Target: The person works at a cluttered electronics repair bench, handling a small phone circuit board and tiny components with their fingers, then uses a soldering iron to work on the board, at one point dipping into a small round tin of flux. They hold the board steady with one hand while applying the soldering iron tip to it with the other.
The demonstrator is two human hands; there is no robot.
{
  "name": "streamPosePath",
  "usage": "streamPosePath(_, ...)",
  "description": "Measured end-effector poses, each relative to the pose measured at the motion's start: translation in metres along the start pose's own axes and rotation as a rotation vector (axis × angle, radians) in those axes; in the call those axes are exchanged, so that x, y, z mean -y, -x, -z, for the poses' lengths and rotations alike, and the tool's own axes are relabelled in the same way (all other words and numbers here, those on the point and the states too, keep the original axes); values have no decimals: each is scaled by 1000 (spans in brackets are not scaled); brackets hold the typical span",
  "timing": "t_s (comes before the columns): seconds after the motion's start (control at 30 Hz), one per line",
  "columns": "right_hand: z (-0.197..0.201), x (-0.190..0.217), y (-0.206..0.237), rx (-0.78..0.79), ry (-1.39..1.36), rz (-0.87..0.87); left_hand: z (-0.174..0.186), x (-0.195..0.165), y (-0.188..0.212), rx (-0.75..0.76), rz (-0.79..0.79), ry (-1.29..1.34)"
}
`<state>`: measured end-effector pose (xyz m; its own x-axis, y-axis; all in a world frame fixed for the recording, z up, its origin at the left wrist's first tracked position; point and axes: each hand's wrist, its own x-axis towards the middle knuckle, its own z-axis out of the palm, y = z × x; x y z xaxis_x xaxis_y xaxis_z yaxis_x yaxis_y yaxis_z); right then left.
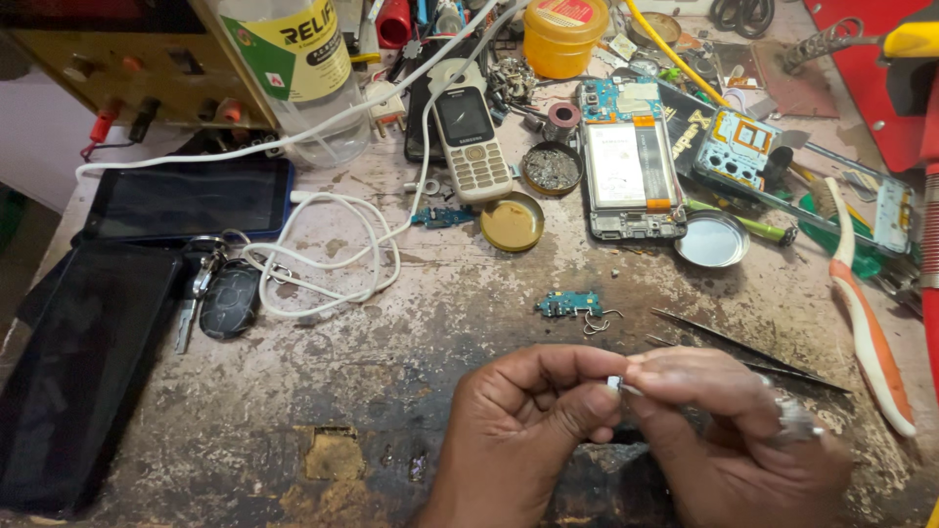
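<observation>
While both hands (pixel 626 430) pinch a tiny part (pixel 614 382), tweezers (pixel 743 344) lie beside.

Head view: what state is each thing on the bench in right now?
Small silver metal part: pinched between left hand and right hand.
Opened smartphone: back off, insides exposed.
Grey keypad phone: screen dark.
Yellow round jar: lid on.
Black tweezers: lying untouched.

Keypad phone (pixel 468 140), white cable (pixel 333 249), perhaps tweezers (pixel 748 350).
</observation>
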<state>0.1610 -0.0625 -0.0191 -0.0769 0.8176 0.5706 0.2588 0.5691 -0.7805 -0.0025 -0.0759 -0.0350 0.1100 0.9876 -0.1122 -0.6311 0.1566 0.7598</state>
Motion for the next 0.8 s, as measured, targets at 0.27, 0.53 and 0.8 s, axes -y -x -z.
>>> streamPosePath(0.27,2,1,2,5,10,-40,0,-1,0,-19,23,-8)
streamPosePath(0.53,1,1,1,0,22,-22,1,2,0,-10,7,30)
streamPosePath(0.8,1,0,-2,25,47,13,0,1,0,-11,4,32)
